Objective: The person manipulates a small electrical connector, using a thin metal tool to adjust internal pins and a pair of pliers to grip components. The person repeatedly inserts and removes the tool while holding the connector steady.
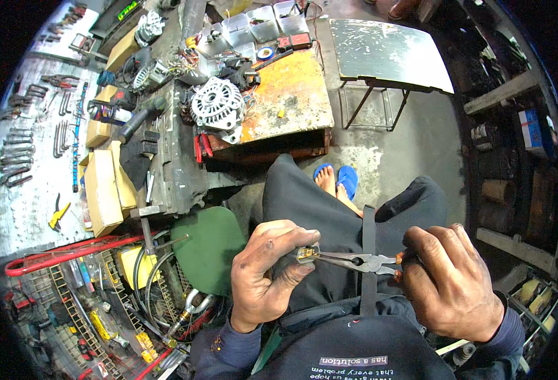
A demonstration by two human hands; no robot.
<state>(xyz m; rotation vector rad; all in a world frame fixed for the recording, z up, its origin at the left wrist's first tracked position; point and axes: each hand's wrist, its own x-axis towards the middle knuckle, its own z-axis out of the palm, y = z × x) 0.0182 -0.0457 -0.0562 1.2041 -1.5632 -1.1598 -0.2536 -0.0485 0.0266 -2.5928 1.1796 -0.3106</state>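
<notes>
Above my lap, my left hand [269,269] pinches a small connector-like part [308,254] between thumb and forefinger; it looks clear or grey with brass-coloured metal inside. My right hand [447,278] is wrapped round the orange handles of a pair of needle-nose pliers [369,262]. The pliers point left, and their tips meet the right side of the small part. Whether the tips grip a piece inside it is too small to tell. Most of the handles are hidden by my right fingers.
Ahead stands a worn orange-topped bench [291,95] with an alternator [217,104], red-handled pliers [203,147] and clear plastic bins [261,24]. A metal-topped stand [390,54] is at the far right. Left are a tool board [32,139], a green seat [208,250] and a red-rimmed wire rack [70,253].
</notes>
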